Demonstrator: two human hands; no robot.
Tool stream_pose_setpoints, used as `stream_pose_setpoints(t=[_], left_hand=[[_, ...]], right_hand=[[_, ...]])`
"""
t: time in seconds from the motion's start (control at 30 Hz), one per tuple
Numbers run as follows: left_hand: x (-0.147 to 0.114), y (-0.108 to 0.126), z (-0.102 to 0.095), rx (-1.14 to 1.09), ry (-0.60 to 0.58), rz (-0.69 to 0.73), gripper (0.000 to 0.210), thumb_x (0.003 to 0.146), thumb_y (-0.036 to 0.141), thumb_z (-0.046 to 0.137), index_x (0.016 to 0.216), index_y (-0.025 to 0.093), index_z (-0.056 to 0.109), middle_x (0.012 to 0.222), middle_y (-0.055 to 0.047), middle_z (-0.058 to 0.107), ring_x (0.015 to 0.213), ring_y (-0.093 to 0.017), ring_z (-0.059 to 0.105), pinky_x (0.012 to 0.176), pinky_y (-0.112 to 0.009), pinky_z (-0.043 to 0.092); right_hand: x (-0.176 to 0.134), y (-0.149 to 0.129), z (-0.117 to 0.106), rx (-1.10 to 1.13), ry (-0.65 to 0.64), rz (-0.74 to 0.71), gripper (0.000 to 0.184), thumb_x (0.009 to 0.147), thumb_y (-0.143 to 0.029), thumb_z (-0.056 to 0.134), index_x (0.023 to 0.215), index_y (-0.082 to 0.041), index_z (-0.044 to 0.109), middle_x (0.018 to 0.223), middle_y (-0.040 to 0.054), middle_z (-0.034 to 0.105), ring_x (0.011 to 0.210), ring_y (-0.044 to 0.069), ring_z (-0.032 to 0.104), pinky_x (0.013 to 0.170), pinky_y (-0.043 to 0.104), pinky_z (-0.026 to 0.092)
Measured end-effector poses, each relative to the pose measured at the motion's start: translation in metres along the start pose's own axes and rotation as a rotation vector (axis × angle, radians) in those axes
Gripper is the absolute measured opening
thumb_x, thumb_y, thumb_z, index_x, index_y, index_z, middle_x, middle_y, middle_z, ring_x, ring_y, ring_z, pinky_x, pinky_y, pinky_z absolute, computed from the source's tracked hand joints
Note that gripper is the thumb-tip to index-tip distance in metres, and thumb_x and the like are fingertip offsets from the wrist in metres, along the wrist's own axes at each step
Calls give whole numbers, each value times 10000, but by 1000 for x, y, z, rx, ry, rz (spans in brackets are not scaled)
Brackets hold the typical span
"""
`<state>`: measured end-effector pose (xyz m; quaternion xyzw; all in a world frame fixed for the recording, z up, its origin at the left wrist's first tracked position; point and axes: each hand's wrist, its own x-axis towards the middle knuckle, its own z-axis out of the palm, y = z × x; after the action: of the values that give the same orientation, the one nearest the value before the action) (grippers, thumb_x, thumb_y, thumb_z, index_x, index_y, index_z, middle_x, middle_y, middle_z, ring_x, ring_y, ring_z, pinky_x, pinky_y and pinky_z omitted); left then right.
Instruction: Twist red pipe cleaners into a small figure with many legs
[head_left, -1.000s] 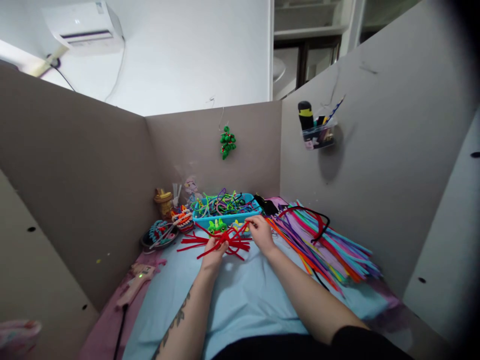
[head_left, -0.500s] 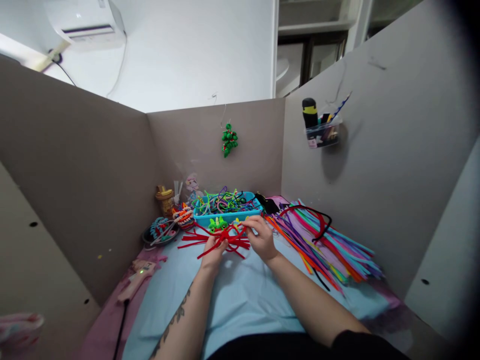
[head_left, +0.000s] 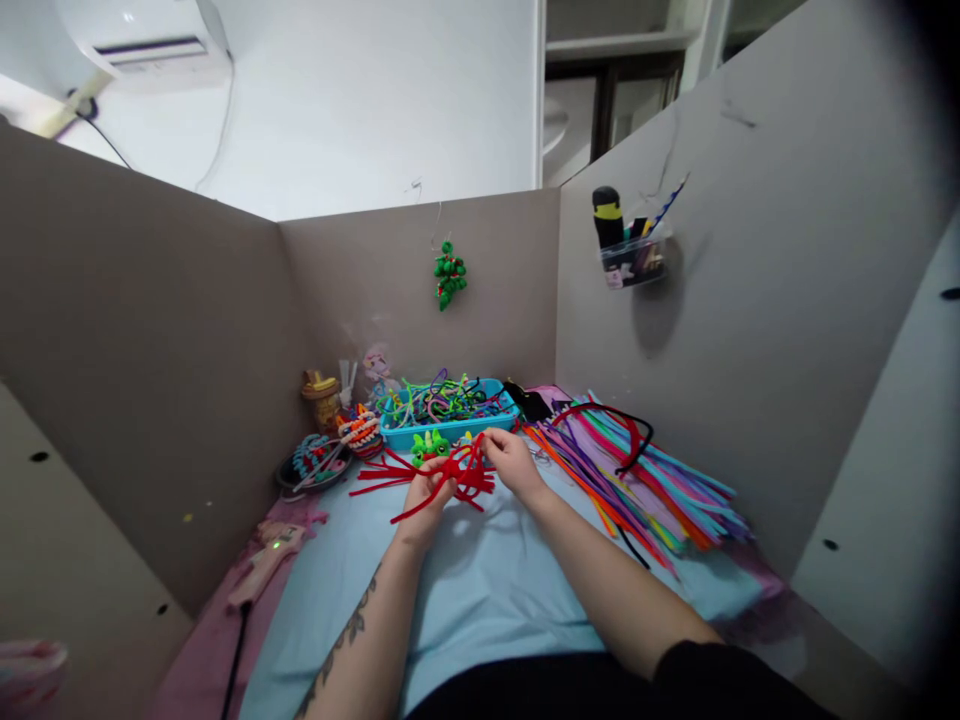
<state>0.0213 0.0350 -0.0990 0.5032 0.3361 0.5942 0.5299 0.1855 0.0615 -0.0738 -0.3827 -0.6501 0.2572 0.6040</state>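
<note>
A bundle of red pipe cleaners is held above the light blue cloth, its loose ends splayed to both sides. My left hand is closed around the middle of the bundle from the left. With fingertips pinched, my right hand grips red strands at the bundle's upper right. Just behind the bundle sits a green pipe-cleaner figure with eyes, partly covered by the red strands. A small yellow and blue item beside it is mostly hidden by my right hand.
Behind my hands stands a blue basket of pipe-cleaner scraps. Many loose coloured pipe cleaners lie to the right. At left are a dark bowl, an orange-and-white woven piece and a pink glue gun with a cord. Grey partitions enclose the table.
The camera view has shifted slightly. My right hand has drawn the red strands up a little, and they stand closer together near its fingertips. My left hand keeps its hold.
</note>
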Motion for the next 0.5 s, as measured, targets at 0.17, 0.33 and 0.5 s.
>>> stream_pose_setpoints(t=[0.17, 0.33, 0.5], left_hand=[[-1, 2, 1, 24, -35, 49, 401, 645, 256, 709, 988, 165, 522, 813, -36, 662, 728, -145, 616, 672, -238, 439], [0, 2, -1, 27, -32, 59, 404, 653, 255, 703, 1001, 167, 517, 839, -44, 670, 751, -159, 626, 689, -253, 444], [-1, -3, 0, 61, -98, -19, 385, 636, 248, 712, 963, 160, 529, 810, -38, 663, 700, -146, 614, 652, -241, 437]], right_hand=[[-3, 8, 12, 24, -100, 88, 193, 762, -305, 485, 685, -165, 592, 560, -29, 541, 514, 106, 470, 494, 204, 367], [-9, -4, 14, 9, 72, -1, 204, 782, -278, 452, 843, -171, 615, 758, 21, 627, 662, 143, 546, 607, 238, 424], [-6, -12, 5, -5, 153, -9, 222, 798, -281, 426, 866, -167, 604, 774, 31, 624, 685, 155, 552, 621, 246, 423]])
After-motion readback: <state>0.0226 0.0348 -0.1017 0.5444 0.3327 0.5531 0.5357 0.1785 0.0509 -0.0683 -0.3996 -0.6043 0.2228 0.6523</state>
